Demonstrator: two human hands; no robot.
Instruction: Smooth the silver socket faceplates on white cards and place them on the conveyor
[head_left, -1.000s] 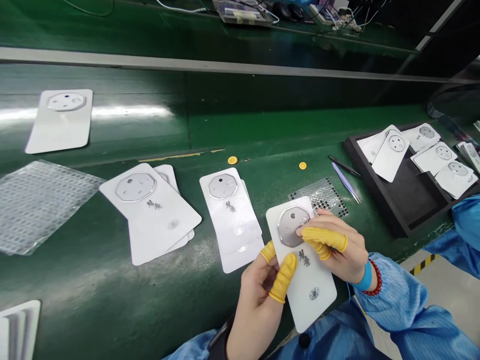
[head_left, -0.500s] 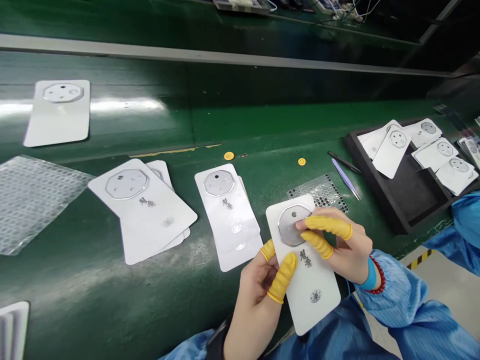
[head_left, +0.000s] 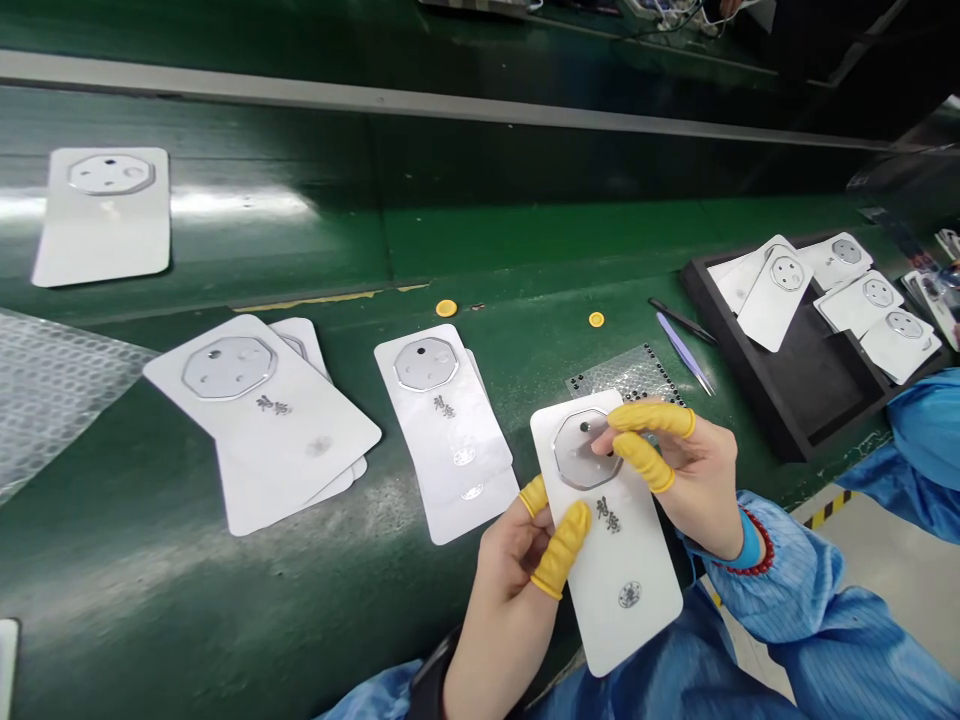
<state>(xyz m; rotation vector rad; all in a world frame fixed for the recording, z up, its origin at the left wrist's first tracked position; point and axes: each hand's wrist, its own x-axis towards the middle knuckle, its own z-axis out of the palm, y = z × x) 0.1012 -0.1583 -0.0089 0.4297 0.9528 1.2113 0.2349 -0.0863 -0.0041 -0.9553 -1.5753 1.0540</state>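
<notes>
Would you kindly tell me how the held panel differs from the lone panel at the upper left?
The held panel is in the left hand; the lone panel lies on the bench. The held panel shows dark lettering; the lone panel shows only a faint light mark. Both are white, round-cornered and carry an octagonal inset.

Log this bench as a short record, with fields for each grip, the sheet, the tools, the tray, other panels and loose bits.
Left grip: holds a white panel by its left edge
Right grip: over the octagonal plate; contact unclear
Sheet: clear dotted sheet, behind the held panel
Tools: purple tweezers beside a dark slim tool
Tray: black tray, containing several panels
Other panels: two overlapping groups, left of the hands
Loose bits: two yellow discs
</notes>
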